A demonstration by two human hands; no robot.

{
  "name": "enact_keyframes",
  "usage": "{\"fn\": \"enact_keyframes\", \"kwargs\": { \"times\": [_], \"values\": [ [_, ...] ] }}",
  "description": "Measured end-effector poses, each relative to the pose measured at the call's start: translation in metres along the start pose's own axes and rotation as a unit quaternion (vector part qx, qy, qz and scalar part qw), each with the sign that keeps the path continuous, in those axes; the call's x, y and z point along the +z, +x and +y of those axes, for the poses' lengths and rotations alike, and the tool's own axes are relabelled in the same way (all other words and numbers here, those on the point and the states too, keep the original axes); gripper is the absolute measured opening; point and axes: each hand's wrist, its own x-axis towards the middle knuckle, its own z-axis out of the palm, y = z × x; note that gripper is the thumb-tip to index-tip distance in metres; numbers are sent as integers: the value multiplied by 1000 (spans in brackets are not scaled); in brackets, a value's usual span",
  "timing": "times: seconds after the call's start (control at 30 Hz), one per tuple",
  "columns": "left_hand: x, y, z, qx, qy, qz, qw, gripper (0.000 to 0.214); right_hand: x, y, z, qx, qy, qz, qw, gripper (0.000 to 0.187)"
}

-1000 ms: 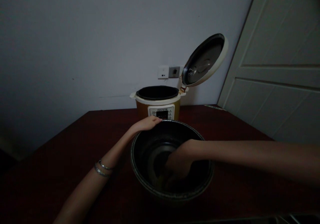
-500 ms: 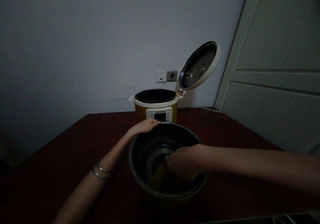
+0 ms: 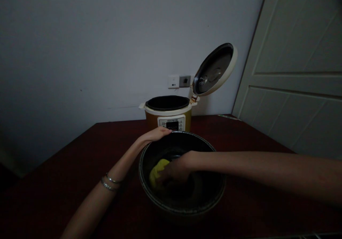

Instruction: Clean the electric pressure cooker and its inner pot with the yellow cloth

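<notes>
A dark inner pot [image 3: 208,196] stands on the dark red table [image 3: 66,175] in front of me. My left hand [image 3: 156,134] rests on the pot's far left rim, fingers curled over the edge, two bangles on that wrist. My right hand [image 3: 175,170] reaches down inside the pot and presses a yellow cloth [image 3: 157,171] against the inner left wall, fingers closed on it. Behind the pot stands a yellow and white rice cooker [image 3: 169,113] with its lid [image 3: 215,69] swung up and open.
A pale wall with a socket plate [image 3: 179,81] runs behind the table. A white panelled door [image 3: 296,75] stands at the right. The room is dim.
My right hand has slid from the pot's bottom centre to its left inner wall, bringing the yellow cloth into view. My left hand stays on the rim.
</notes>
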Motion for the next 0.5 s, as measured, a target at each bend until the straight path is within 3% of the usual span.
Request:
{"fn": "enact_keyframes", "kwargs": {
  "times": [0.23,0.4,0.5],
  "values": [
    [-2,3,-6,8,18,-3,1000,43,7,-29,41,152,20,-42,987,50],
    [-4,4,-5,21,75,5,997,45,13,-63,31,101,60,-131,984,35],
    [-3,3,-3,16,80,7,997,44,15,-66,15,48,138,-166,975,29]
  ]
}}
